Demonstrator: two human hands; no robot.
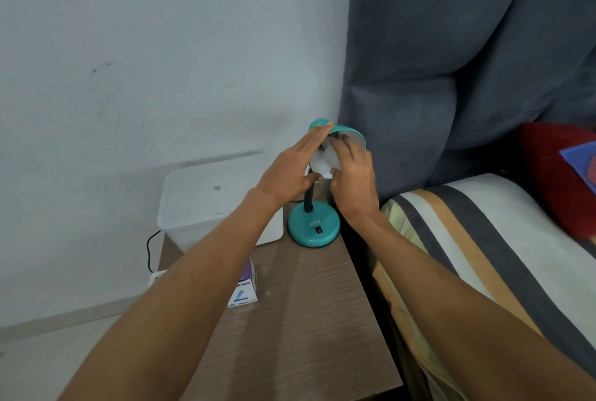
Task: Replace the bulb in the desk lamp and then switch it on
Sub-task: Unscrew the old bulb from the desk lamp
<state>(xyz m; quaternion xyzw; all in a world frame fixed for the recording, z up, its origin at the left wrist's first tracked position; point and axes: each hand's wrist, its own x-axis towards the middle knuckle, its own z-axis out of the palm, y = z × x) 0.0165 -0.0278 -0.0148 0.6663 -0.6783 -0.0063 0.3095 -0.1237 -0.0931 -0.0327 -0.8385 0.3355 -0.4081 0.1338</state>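
Fingers: the left hand (287,171) has its fingers (314,139) straight and laid side by side along the left rim of the shade, thumb tucked under toward the neck. The right hand (353,175) has its fingers (350,150) curled around the bulb at the mouth of the shade.
Bulb (330,160): white, blurred, at frame centre, just inside the open shade; only part shows between the two hands.
Lamp (313,226): teal, standing at the far right corner of the bench, right of centre. Round base lettered "ATN" with a small black switch (319,230) on top, toward the front. A dark bent neck (308,199) rises from it.
Shade (350,133): teal outside, pale inside, tilted so its mouth faces the camera.
Bench (306,320): brown wood grain, lower centre.
Tub (213,200): translucent white, lidded, at the back left of the bench, just beside the base; its contents cannot be made out. A label with a code sits on the lid.
Box (246,291): small, white and purple, closed, at the left edge of the bench, partly behind the left forearm.
Cable (150,249): black, beside the tub at left.
Bed (483,239): striped cover, right of the bench.
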